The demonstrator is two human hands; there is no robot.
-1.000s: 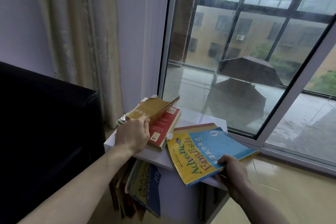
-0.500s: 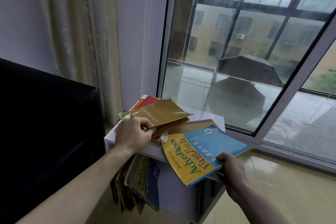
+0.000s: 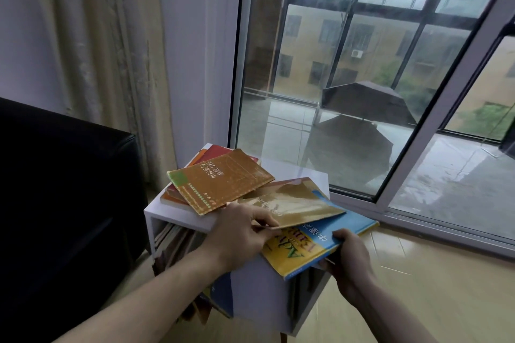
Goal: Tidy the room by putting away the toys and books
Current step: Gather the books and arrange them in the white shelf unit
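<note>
On the white shelf [image 3: 178, 213] — left hand [image 3: 237, 234] pinches gold book [image 3: 295, 205], right hand [image 3: 349, 256] grips blue-yellow book [image 3: 315, 245]

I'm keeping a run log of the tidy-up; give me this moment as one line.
left hand: pinches tan book | right hand: grips blue-yellow book | tan book over blue-yellow book | brown book on stack on white shelf

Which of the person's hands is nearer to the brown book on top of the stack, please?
Left. The left hand is just below the brown book; the right hand grips the blue-and-yellow English textbook farther right.
</note>
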